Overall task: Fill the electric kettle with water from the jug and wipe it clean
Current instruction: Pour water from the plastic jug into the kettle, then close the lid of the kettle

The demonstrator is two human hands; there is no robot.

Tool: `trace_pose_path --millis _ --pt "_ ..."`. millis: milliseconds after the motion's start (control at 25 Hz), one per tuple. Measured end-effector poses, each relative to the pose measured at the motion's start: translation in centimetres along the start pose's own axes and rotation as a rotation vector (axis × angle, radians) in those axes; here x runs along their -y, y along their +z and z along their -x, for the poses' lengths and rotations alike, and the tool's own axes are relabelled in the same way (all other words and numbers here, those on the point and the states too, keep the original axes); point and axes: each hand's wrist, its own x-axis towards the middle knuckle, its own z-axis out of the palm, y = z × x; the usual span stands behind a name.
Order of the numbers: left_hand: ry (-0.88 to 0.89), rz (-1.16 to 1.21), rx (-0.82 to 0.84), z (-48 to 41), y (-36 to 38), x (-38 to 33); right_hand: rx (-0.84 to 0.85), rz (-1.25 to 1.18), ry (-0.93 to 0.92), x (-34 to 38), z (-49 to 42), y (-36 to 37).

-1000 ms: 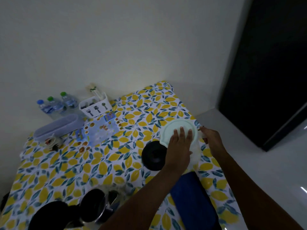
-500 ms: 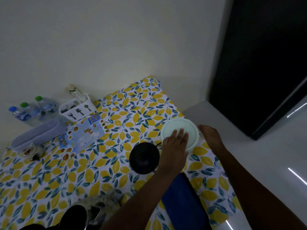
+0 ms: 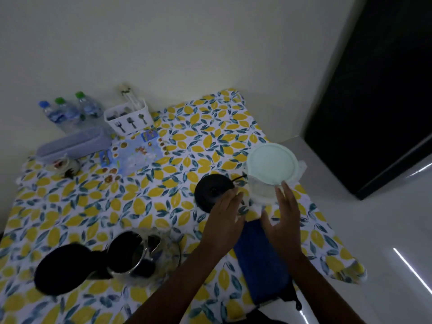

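A clear water jug [image 3: 261, 192] with a pale green round lid [image 3: 272, 163] stands near the table's right edge. Left of it lies the kettle's black round base [image 3: 210, 190]. The steel electric kettle [image 3: 131, 253] stands at the lower left with its black lid [image 3: 62, 268] flipped open. A folded blue cloth [image 3: 261, 260] lies under my forearms. My left hand [image 3: 225, 216] hovers over the near edge of the base, fingers apart and holding nothing. My right hand [image 3: 284, 218] is open just in front of the jug, its fingertips at the lid's near rim.
Three water bottles [image 3: 67, 111], a white cutlery holder [image 3: 127, 120], a long lidded container [image 3: 74, 143] and a printed mat [image 3: 135, 153] sit along the far side by the wall. The lemon-print tablecloth [image 3: 152, 206] hangs over the right edge beside a dark doorway [image 3: 378, 90].
My left hand has come off the jug's lid and drawn back toward me. My right hand has left the jug's far right side and now sits in front of it.
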Motion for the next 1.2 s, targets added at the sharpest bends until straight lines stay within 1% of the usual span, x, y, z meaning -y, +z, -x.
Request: trace_pose_path --millis 160,360,520,640,720,760,800,880,920,1000,1080,1120,1200 --pt "-0.105 -0.021 -0.046 7.4 -2.6 3.0 0.309 0.039 -0.132 3.8 4.9 3.0" --pt "-0.185 -0.034 -0.161 14.5 -7.2 6.5 0.543 0.039 -0.300 10.0 8.8 7.3" --pt "-0.263 -0.050 -0.314 19.0 -11.3 8.9 0.622 0.008 -0.372 14.5 10.9 10.3" --pt "-0.304 -0.160 -0.451 21.5 -14.3 10.5 0.627 0.026 -0.355 16.7 11.8 12.1" --pt "-0.390 -0.216 -0.574 22.9 -15.8 11.6 0.627 0.062 -0.326 17.3 11.7 13.0" --pt "-0.461 -0.184 -0.635 23.5 -16.2 12.1 0.624 0.081 -0.309 17.5 11.6 13.3" --pt "-0.532 -0.086 -0.667 24.2 -16.4 12.4 0.617 0.098 -0.285 17.6 11.3 13.6" --pt "-0.625 0.190 -0.644 25.3 -16.6 12.8 0.608 0.123 -0.253 17.7 10.9 13.8" --pt "-0.623 0.278 -0.608 25.5 -16.6 13.0 0.618 0.131 -0.254 17.7 10.8 13.9" --pt "-0.548 0.267 -0.575 25.4 -17.0 13.3 0.649 0.130 -0.264 17.5 10.6 13.7" --pt "-0.424 0.243 -0.561 24.1 -17.5 12.9 0.657 0.118 -0.272 17.2 10.5 13.4" --pt "-0.344 0.229 -0.528 23.3 -17.6 12.5 0.654 0.106 -0.278 17.1 10.4 13.3" --pt "-0.183 0.132 -0.405 21.5 -17.1 12.0 0.644 0.055 -0.280 16.9 10.5 13.1"
